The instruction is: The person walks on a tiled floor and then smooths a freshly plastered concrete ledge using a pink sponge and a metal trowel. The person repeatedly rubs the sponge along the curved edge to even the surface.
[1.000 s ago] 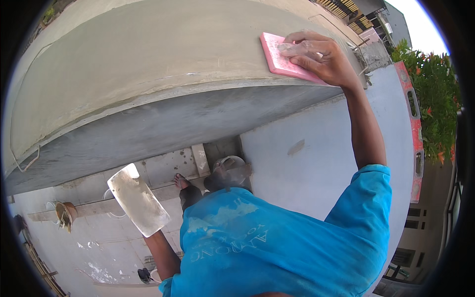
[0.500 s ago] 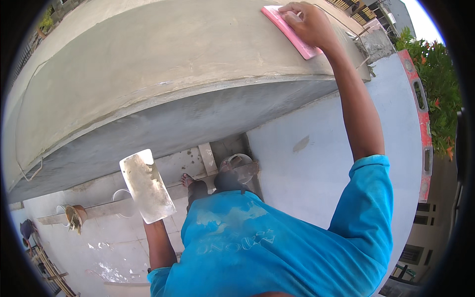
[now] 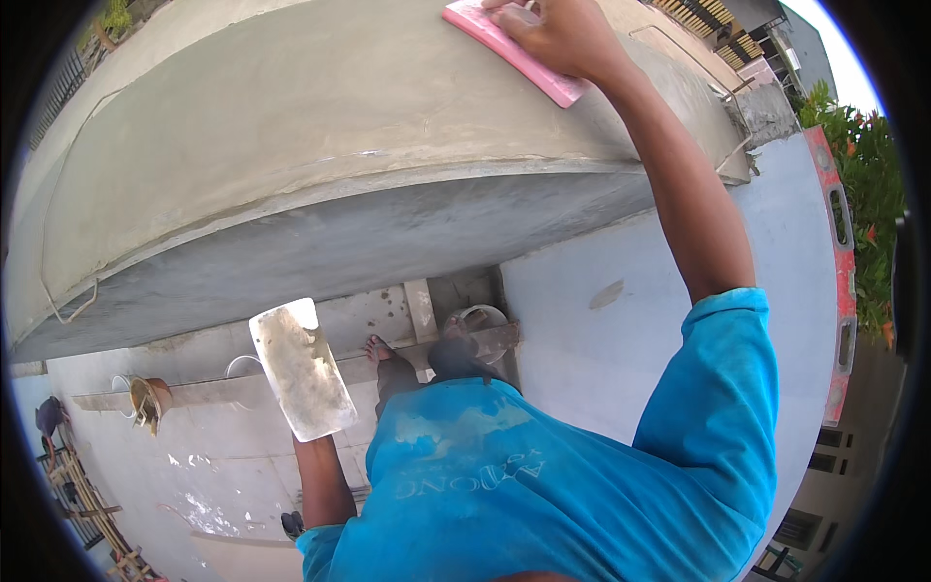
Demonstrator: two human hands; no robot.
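Note:
My right hand grips a pink plastering float, its flat side down on the smooth grey plaster surface of a broad ledge. Thumb and fingers bend around the float's top, and its handle is mostly covered by them. Lower left, a white rectangular board smeared with grey mortar rests above my left forearm. The left hand itself is hidden under the board, which it holds up away from the ledge.
Below the ledge, a plank runs past my feet. A brownish bucket with something inside is on the left; another bucket stands by my feet. Bent wire sticks from the ledge's left end. A red slotted bar lines the pale wall.
My right hand has slid the pink float leftward and slightly away from me along the plaster. My left hand still holds the board, with little movement. The whole view has shifted slightly.

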